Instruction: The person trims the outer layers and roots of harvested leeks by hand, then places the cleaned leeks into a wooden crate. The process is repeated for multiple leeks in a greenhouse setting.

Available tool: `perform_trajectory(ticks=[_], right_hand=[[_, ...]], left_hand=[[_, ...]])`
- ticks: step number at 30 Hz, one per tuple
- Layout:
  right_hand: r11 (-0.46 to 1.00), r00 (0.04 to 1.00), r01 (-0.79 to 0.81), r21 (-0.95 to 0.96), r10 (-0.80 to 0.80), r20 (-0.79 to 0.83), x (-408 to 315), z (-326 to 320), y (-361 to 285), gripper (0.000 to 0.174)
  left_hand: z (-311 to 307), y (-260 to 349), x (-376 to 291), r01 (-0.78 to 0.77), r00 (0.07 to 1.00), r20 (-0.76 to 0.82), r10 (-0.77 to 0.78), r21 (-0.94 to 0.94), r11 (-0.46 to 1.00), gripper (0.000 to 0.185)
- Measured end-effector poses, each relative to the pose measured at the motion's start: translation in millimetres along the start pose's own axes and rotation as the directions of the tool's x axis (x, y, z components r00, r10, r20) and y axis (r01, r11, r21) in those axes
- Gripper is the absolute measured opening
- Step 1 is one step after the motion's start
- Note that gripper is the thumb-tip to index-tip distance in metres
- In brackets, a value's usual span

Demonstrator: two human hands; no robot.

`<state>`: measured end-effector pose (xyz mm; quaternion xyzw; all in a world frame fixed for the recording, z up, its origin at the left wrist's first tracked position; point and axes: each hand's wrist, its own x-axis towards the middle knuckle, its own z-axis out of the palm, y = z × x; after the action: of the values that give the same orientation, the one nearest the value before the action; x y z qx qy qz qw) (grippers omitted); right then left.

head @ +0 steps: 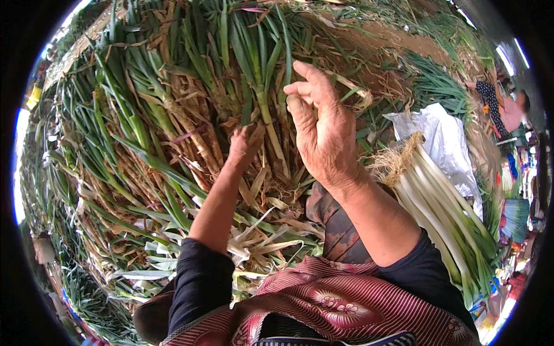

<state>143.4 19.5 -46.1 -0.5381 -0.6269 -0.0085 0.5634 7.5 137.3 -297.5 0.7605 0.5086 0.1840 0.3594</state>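
Observation:
My left hand (246, 140) reaches into a large pile of unpeeled long green onions (190, 125), with brown dry skins and green tops. Its fingertips are hidden among stalks and leaves, so I cannot tell whether it grips one. Just right of it stands a partly cleaned green onion (272, 125) with a pale stem. My right hand (322, 125) is raised over the pile's right edge, fingers bent and apart, nothing in them. To the right of my forearm lies a bundle of peeled green onions (441, 203), white stems side by side, roots towards the top.
Peeled-off leaves and skins (264, 246) litter the ground in front of my apron (303, 298). A silvery white plastic sheet (441, 134) lies partly under the peeled bundle. Another person (504, 108) is at the far right, near more green tops (437, 82).

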Motion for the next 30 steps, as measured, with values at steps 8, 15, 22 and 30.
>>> perform_trajectory(ticks=[8, 15, 22, 30], right_hand=[[0.999, 0.999, -0.047, 0.003, 0.047, -0.012, 0, -19, 5, 0.04], [0.999, 0.998, 0.032, 0.041, -0.03, -0.053, -4, -17, 4, 0.039], [0.994, 0.998, -0.021, 0.103, 0.015, 0.058, -9, -3, -18, 0.036], [0.998, 0.981, -0.058, 0.008, 0.056, 0.186, -12, -11, -2, 0.037]], left_hand=[[132, -46, -232, -0.203, 0.847, 0.529, -0.05, 0.409, 0.89, 0.051], [62, -24, -245, -0.384, 0.716, 0.593, 0.368, -0.106, 0.917, 0.023], [64, -98, -98, 0.2, 0.954, -0.205, -0.217, -0.102, 0.974, 0.022], [89, -59, -100, 0.294, 0.923, 0.021, -0.384, -0.683, 0.668, 0.042]])
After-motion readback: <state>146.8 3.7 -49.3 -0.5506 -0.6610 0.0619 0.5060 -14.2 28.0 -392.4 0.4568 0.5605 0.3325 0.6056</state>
